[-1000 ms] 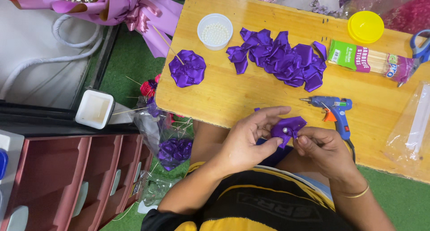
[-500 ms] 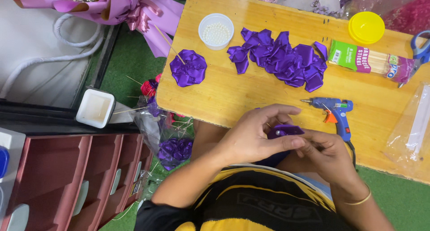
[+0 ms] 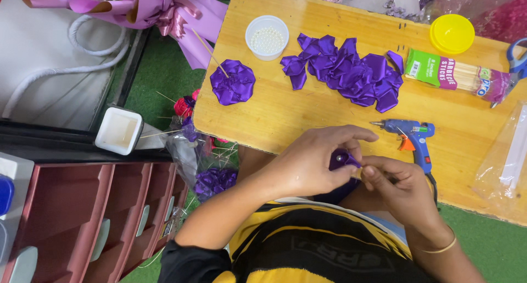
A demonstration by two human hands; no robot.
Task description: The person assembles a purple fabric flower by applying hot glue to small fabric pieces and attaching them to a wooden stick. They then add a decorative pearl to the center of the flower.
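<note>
Folding a purple ribbon piece between both hands at the near edge of the table.

Left hand curls over the piece, fingers pinching it; right hand grips its other side with the fingertips. Judged step: shaping one petal; next likely calls for the glue gun just beyond. Piece is bunched, a small bead-like spot facing up; long axis cannot be told.

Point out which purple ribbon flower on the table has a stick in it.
The finished purple rosette at the table's left edge, beside the white cup of pearls. A thin wooden skewer sticks out of it; the loose purple ribbon pile has none.
</note>
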